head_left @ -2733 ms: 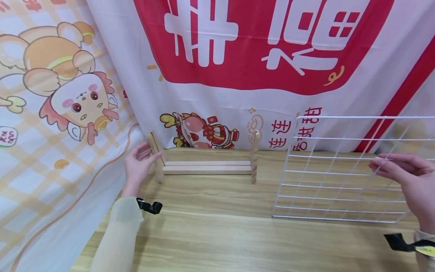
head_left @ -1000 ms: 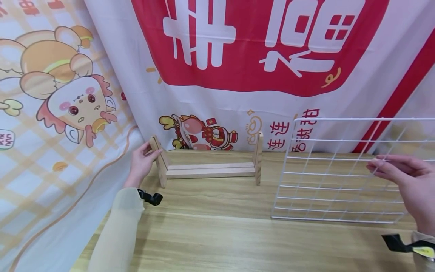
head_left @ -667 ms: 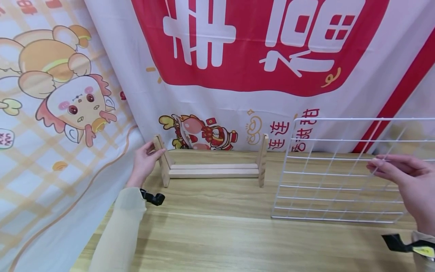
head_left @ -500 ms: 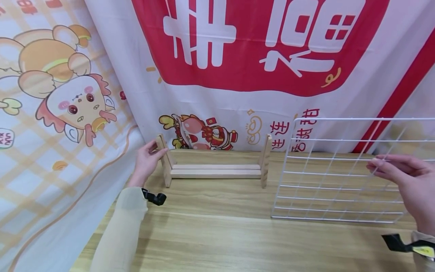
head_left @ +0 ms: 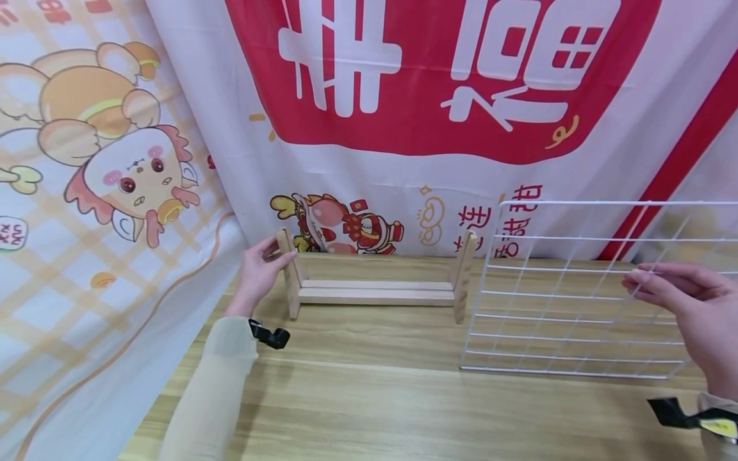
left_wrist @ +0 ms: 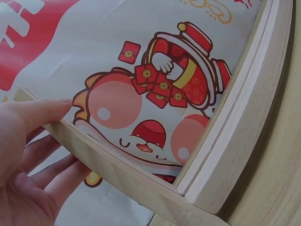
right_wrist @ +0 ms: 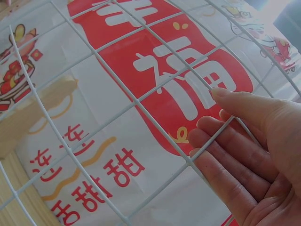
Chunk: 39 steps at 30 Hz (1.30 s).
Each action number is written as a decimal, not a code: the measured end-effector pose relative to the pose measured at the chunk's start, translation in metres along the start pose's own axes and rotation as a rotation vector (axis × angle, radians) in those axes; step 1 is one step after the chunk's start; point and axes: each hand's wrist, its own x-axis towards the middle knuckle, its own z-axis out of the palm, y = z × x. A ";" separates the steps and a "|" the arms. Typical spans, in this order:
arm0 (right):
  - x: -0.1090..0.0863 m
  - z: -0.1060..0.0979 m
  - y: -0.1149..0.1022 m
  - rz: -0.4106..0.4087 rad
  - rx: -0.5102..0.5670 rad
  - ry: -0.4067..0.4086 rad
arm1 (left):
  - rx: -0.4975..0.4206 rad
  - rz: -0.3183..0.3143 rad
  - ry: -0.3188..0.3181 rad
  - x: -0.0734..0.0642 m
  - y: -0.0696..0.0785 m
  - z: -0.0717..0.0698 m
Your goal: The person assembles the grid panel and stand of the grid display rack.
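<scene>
A small pale wooden rack, with two upright ends joined by long slats, stands at the back of the wooden table. My left hand pinches its left end board. In the left wrist view the thumb lies on one side of that end board and the fingers on the other. To the right, a white wire grid panel stands on edge. My right hand holds it by its wires, with thumb and fingertips meeting around a wire in the right wrist view. The grid's right edge runs out of the head view.
Behind the rack hangs a white cloth with a red panel and printed characters. On the left, a checked cloth with a cartoon animal drapes down beside the table. The rack's right end is close to the grid's left edge.
My left hand has slid the wooden rack to the right, bringing it close to the wire grid. The right hand and the grid have stayed almost still.
</scene>
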 end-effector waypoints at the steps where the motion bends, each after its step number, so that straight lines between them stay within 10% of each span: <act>1: 0.000 0.000 0.001 -0.006 0.019 -0.002 | -0.001 0.006 0.001 0.000 0.001 0.001; 23: -0.001 0.000 0.002 -0.018 -0.188 0.007 | -0.032 0.025 -0.029 -0.004 0.009 0.032; 39: -0.002 0.001 0.003 -0.027 -0.131 0.003 | -0.101 0.052 -0.058 -0.009 0.013 0.057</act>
